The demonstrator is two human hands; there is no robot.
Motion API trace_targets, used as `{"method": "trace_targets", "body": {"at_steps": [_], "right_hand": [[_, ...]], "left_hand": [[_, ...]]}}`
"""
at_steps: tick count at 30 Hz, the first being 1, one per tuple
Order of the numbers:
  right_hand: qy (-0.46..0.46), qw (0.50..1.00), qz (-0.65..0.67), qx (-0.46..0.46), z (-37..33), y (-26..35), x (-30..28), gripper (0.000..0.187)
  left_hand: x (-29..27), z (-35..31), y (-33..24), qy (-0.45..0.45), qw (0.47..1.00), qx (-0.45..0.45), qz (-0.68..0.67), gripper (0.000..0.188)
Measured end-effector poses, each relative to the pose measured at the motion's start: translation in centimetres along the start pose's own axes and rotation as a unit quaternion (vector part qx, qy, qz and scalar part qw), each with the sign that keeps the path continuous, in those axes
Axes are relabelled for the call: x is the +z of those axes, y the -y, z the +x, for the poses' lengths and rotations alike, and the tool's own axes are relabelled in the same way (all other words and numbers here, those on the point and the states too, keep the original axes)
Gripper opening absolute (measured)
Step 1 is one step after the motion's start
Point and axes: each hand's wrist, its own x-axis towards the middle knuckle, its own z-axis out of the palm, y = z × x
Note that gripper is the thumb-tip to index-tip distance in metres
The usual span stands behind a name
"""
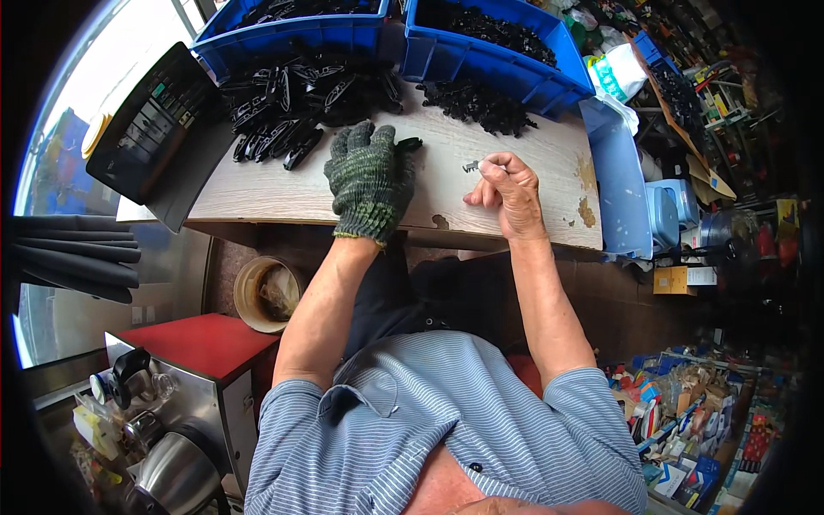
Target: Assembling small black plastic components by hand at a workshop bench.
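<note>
A dark green knitted glove covers my left hand [371,182], which is above the table near its front edge. A black elongated plastic piece [409,145] pokes out between its thumb and curled fingers; the rest is hidden by the glove. My right hand [512,190] is bare and pinches a small dark toothed plastic part [470,166] between thumb and forefinger, to the right of the left hand. Beyond the left hand lies a heap of long black plastic pieces [292,94] with slots. Past the right hand is a pile of small black parts [481,106].
Two blue bins, the left bin [292,36] and right bin [493,64], hold black parts at the table's [451,193] back. A dark folder-like panel [154,129] leans at left. A light blue container [620,184] borders the right edge. Below sits a bucket [249,296].
</note>
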Motion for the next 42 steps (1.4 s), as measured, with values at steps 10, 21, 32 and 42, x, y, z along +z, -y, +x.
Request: {"method": "trace_targets", "body": {"at_steps": [10,21,32,42], "right_hand": [[-0.023,0.995,0.099,-0.025,-0.1,-0.2,0.7,0.011],[-0.027,0.999,0.045,0.003,-0.4,0.3,0.9,0.016],[-0.019,0.999,0.024,0.013,0.1,0.0,0.6,0.013],[-0.030,0.998,-0.018,0.042,0.6,0.3,0.9,0.015]], "left_hand": [[1.3,-1.8,-1.7,0.194,0.859,-0.202,-0.429,0.029],[1.3,-1.0,-4.1,0.316,0.707,-0.273,-0.571,0.034],[0.9,0.0,-4.2,0.331,0.689,-0.322,-0.559,0.033],[1.6,0.1,-4.4,0.283,0.669,-0.362,-0.584,0.026]]}}
